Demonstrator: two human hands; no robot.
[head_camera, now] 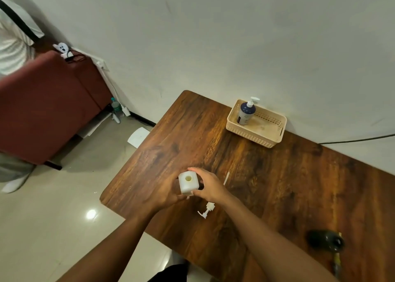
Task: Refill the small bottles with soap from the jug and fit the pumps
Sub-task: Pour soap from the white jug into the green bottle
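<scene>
Near the front-left corner of the wooden desk (267,175), both hands meet around a small white square bottle (188,182), held upright just above the desk edge with its round mouth open and facing up. From the left, the left hand (164,193) cups the bottle's side and base, its fingers wrapped on the bottle; the right hand (208,186) comes in from the other side, thumb and fingers closed against the bottle's right face and top corner. Just beside the right wrist, a white pump (207,210) lies flat on the desk, its head toward the near edge and its thin dip tube (226,178) running away past the hand toward the far side. Well apart, at the back of the desk against the wall, a cream perforated basket (255,135) holds a dark blue pump bottle (246,113) standing in its left end with a white pump fitted. Toward the near right of the desk rests a dark rounded object (326,240), blurred, with a thin yellowish piece beside it; what it is cannot be told. Off to the left, beyond the desk, a reddish-brown bed (47,106) stands on the pale tiled floor (42,217), and a clear water bottle (115,107) stands at its foot by the wall.
</scene>
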